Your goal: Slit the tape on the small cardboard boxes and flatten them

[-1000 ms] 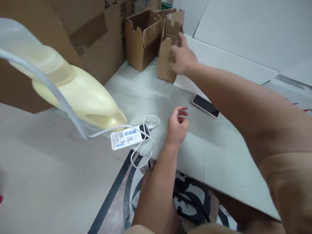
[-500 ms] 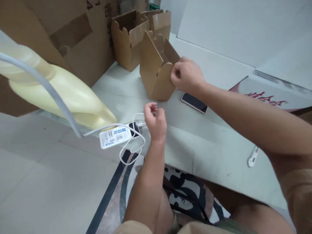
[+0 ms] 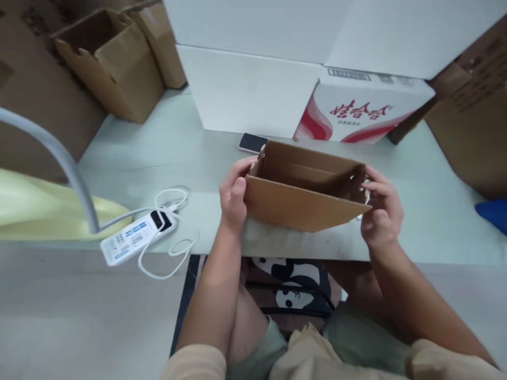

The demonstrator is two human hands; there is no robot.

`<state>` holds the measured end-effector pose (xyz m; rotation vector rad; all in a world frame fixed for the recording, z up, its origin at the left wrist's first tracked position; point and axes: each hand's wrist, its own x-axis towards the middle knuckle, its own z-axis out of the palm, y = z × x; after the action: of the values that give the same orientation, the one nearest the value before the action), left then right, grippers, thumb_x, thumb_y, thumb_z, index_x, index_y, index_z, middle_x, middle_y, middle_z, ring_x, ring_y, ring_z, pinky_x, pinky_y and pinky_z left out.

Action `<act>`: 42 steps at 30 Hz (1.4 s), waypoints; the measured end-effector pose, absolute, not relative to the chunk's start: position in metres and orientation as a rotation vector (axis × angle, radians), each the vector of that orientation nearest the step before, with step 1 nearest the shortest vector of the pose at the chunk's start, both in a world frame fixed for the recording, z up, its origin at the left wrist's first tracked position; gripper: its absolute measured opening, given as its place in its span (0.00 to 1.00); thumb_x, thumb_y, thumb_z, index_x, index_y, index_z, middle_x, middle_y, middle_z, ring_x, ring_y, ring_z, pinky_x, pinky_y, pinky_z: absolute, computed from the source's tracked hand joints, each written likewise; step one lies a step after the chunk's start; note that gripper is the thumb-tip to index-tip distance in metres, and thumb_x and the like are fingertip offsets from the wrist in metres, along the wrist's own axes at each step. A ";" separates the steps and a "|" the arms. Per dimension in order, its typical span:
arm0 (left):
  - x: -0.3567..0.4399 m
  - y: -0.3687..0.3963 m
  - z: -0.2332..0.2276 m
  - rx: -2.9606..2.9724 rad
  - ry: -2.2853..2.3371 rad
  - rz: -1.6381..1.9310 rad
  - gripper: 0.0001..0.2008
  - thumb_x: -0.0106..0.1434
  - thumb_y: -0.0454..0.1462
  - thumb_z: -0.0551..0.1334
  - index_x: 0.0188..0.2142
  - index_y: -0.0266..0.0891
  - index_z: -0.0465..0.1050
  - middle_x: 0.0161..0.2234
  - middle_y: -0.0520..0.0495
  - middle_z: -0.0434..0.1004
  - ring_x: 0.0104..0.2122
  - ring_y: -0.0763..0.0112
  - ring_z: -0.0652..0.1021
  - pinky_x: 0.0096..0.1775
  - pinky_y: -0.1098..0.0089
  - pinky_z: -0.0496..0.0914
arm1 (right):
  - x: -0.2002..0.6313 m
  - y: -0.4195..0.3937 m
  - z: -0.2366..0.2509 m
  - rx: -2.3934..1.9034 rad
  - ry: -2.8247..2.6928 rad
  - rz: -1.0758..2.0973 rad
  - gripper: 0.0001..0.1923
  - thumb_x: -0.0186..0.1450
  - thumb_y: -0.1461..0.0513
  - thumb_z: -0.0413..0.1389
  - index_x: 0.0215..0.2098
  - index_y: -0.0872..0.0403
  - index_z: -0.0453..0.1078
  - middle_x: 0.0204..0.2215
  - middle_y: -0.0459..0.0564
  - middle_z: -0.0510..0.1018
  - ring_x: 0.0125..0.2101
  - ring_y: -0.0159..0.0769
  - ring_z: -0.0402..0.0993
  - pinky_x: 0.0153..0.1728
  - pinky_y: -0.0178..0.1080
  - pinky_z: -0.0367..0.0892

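Between my two hands is an open-topped cardboard box (image 3: 301, 206), its long side turned toward me and its inside showing from above. My left hand (image 3: 234, 196) is closed on the box's left end, thumb on the near side. At the right end, my right hand (image 3: 382, 208) grips the other short side, its fingers curled against the wall near the top edge. Just behind the box's left corner lies a phone (image 3: 252, 142), partly covered by it. Whether the box's bottom touches the table (image 3: 209, 174) is hidden.
Two more open cardboard boxes (image 3: 134, 74) stand at the back left. A white carton with red print (image 3: 356, 108) is at the back. On the left a white power bank (image 3: 137, 237) with a cable lies at the table edge, beside a pale yellow object (image 3: 47, 211). Something blue (image 3: 493, 214) sits far right.
The cardboard box has come from beside the other boxes to in front of me. My left hand, empty before, now holds its left end; my right hand holds the right end. The view has swung right.
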<state>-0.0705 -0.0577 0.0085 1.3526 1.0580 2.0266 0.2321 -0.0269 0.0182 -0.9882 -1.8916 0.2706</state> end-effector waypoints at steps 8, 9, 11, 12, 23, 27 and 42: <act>-0.034 -0.043 -0.001 1.530 1.142 1.876 0.29 0.70 0.59 0.51 0.45 0.49 0.86 0.51 0.48 0.84 0.60 0.54 0.77 0.66 0.51 0.67 | 0.238 -0.029 0.008 -0.980 -1.943 0.367 0.31 0.67 0.37 0.45 0.59 0.38 0.73 0.61 0.48 0.76 0.68 0.57 0.64 0.71 0.66 0.54; -0.030 -0.041 -0.001 1.545 1.149 1.868 0.28 0.71 0.59 0.51 0.43 0.49 0.86 0.50 0.47 0.84 0.60 0.54 0.78 0.66 0.51 0.67 | 0.241 -0.029 0.009 -0.989 -1.934 0.368 0.30 0.67 0.37 0.46 0.58 0.38 0.73 0.60 0.48 0.77 0.68 0.57 0.65 0.71 0.66 0.54; -0.023 -0.036 -0.002 1.553 1.156 1.870 0.27 0.71 0.57 0.52 0.43 0.49 0.86 0.49 0.47 0.84 0.59 0.54 0.78 0.66 0.50 0.67 | 0.245 -0.029 0.010 -0.986 -1.894 0.374 0.28 0.68 0.39 0.46 0.58 0.38 0.72 0.59 0.49 0.78 0.67 0.56 0.66 0.71 0.66 0.55; -0.019 -0.033 -0.003 1.555 1.162 1.872 0.26 0.72 0.57 0.53 0.43 0.48 0.86 0.49 0.47 0.84 0.59 0.54 0.78 0.66 0.50 0.67 | 0.247 -0.030 0.009 -1.006 -1.872 0.375 0.28 0.68 0.40 0.46 0.59 0.39 0.71 0.58 0.50 0.78 0.67 0.56 0.66 0.70 0.67 0.54; 0.011 -0.013 -0.011 1.598 1.012 1.743 0.28 0.64 0.54 0.65 0.62 0.55 0.70 0.64 0.47 0.70 0.66 0.51 0.70 0.66 0.53 0.65 | 0.277 -0.015 -0.007 -1.104 -1.671 0.400 0.43 0.65 0.38 0.49 0.72 0.38 0.40 0.76 0.49 0.41 0.76 0.53 0.41 0.72 0.60 0.53; 0.008 -0.011 -0.014 1.662 1.073 1.763 0.35 0.61 0.58 0.65 0.65 0.56 0.63 0.69 0.47 0.63 0.74 0.47 0.55 0.68 0.48 0.61 | 0.282 -0.008 -0.006 -1.144 -1.713 0.458 0.48 0.64 0.35 0.46 0.72 0.36 0.28 0.74 0.53 0.47 0.74 0.53 0.49 0.68 0.61 0.59; 0.004 -0.013 -0.002 1.788 1.165 1.661 0.16 0.66 0.51 0.62 0.46 0.49 0.83 0.57 0.47 0.79 0.60 0.54 0.76 0.64 0.49 0.67 | 0.280 -0.014 -0.013 -1.182 -1.614 0.344 0.23 0.68 0.43 0.43 0.49 0.45 0.70 0.66 0.53 0.65 0.69 0.54 0.58 0.69 0.62 0.56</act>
<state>0.0038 -0.0131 -0.0018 1.7878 1.1646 1.6613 0.2801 -0.0136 -0.0128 -1.1815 -1.6138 0.3439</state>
